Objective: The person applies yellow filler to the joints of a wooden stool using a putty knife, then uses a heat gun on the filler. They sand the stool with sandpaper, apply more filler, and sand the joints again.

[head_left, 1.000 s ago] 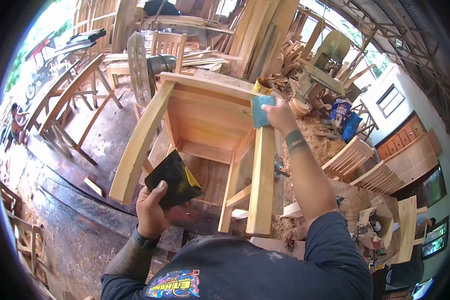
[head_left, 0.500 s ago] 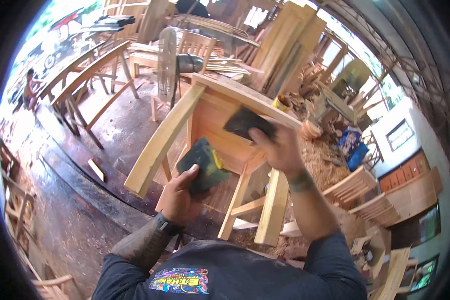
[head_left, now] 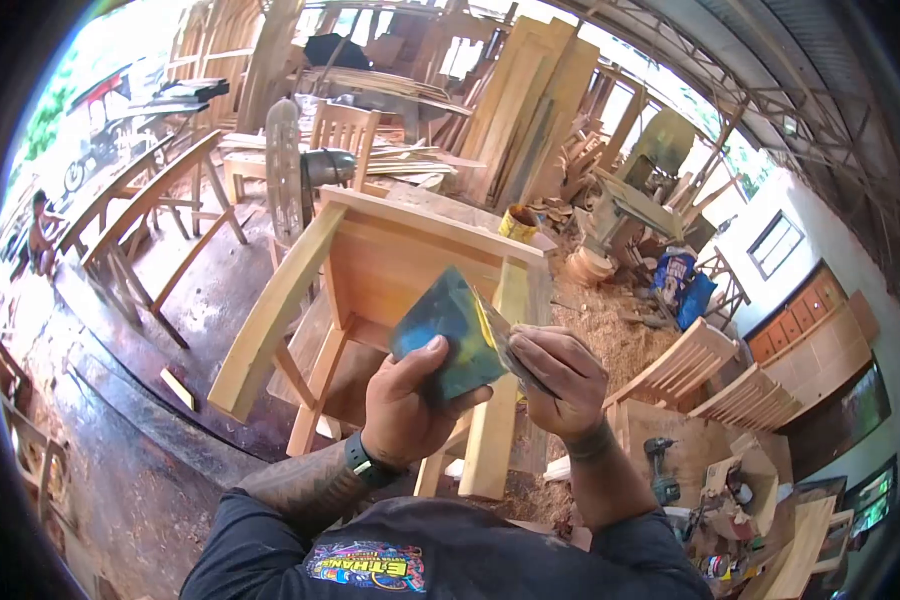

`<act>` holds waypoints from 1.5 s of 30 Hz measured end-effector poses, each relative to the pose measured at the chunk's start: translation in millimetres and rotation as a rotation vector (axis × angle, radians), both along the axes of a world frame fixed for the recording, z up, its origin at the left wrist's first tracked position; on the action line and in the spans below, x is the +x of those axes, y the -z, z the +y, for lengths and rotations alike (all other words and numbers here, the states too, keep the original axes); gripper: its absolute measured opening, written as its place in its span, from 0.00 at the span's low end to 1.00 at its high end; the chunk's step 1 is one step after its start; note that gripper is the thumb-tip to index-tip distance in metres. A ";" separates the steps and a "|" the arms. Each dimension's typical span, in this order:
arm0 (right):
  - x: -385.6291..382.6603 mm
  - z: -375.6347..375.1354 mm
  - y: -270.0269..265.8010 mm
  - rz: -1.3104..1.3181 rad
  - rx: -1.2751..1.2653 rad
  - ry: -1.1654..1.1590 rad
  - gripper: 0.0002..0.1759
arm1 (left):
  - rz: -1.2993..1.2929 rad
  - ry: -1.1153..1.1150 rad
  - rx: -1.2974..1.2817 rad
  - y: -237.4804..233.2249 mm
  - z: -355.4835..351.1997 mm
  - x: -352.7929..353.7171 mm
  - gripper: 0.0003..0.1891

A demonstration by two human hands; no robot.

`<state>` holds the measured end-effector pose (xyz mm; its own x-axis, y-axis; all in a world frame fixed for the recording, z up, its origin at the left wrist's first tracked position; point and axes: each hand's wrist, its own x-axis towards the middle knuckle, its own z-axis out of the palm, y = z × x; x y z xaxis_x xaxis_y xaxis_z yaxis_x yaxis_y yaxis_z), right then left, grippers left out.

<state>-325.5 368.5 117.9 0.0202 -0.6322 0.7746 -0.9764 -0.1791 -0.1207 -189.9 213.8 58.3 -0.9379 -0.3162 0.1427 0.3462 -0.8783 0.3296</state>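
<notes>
My left hand (head_left: 405, 405) holds a dark green flat square plate (head_left: 435, 330), thumb across its face and fingers underneath. Yellow paste (head_left: 486, 325) is smeared along the plate's right side. Pinched in my right hand (head_left: 562, 380) is a thin, flat scraper (head_left: 515, 362), turned nearly edge-on, with its edge right at the paste. Below and beyond both hands is an unfinished wooden chair frame (head_left: 273, 318) lying tipped, its pale legs pointing toward me and its broad seat panel (head_left: 410, 250) behind the plate.
A standing fan (head_left: 284, 165) and a slatted chair (head_left: 345, 135) are behind the frame. A yellow can (head_left: 519, 222) stands by its far corner. Slatted chair backs (head_left: 680, 365) and a cordless drill (head_left: 660, 468) are at right. A person (head_left: 42, 235) sits far left.
My right hand has come down and inward, bringing the scraper from above the seat panel to the plate's right edge. The plate has shifted right, and the camera view has swung slightly.
</notes>
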 end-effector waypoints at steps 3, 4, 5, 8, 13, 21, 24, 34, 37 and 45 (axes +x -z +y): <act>-8.4 15.9 -8.4 0.104 0.022 0.053 0.28 | -0.064 -0.019 -0.021 -0.7 8.9 -7.6 0.17; -9.2 21.9 -13.5 0.137 0.045 0.074 0.29 | -0.085 -0.024 -0.033 -1.2 11.6 -9.3 0.17; -3.8 27.6 -22.5 0.111 0.072 0.118 0.24 | -0.065 -0.020 -0.041 2.7 13.9 -11.3 0.17; -37.6 44.4 -8.1 0.201 0.144 0.259 0.19 | 0.022 -0.034 -0.100 4.2 17.1 -11.9 0.18; -52.9 62.1 19.6 -0.660 -0.236 0.081 0.23 | 0.048 -0.097 -0.320 -14.3 10.4 -10.8 0.20; -27.4 56.8 70.2 -2.009 -0.310 -0.962 0.28 | -0.077 0.112 -0.441 -16.9 36.6 -49.3 0.14; -27.8 50.9 65.4 -1.908 -0.111 -0.961 0.26 | -0.058 0.067 -0.521 -21.6 40.2 -50.3 0.13; -28.0 49.8 59.1 -1.898 -0.112 -0.615 0.21 | -0.005 -0.017 -0.798 -22.7 35.0 -40.3 0.12; -29.2 47.4 60.5 -1.887 -0.141 -0.585 0.21 | 0.010 -0.028 -0.797 -24.2 39.2 -35.5 0.10; -31.8 41.8 66.5 -1.844 -0.175 -0.669 0.21 | 0.002 -0.146 -0.851 -11.2 54.2 -28.8 0.12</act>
